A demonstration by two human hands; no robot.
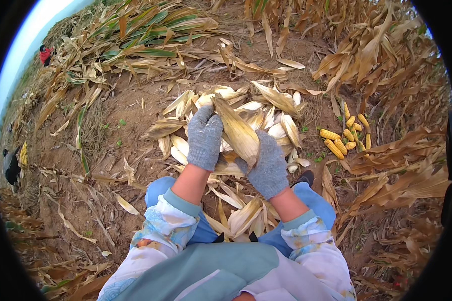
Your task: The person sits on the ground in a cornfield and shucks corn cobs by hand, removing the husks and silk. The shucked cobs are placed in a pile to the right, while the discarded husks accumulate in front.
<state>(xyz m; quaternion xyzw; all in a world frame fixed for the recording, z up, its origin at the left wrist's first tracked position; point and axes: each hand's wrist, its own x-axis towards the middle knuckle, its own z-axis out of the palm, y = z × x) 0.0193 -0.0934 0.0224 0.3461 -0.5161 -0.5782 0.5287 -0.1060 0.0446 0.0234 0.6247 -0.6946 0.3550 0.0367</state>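
Observation:
Both my hands wear grey knitted gloves and hold one ear of corn in its dry husk (238,131) over a heap of others. My left hand (205,138) grips the husk near its pointed upper end. Around the lower end, by the stem, my right hand (265,164) is closed; part of its fingers is hidden behind the ear. Below and beyond lies the heap of unhusked corn ears (273,98), pale and yellowish. Loose stripped husks (245,219) lie between my legs.
Husked yellow corn cobs (335,148) lie in a small pile on the soil to the right. Dry corn stalks (373,49) stand at the upper right. Cut stalks with green leaves (150,35) lie upper left. A person in red (45,55) is far off.

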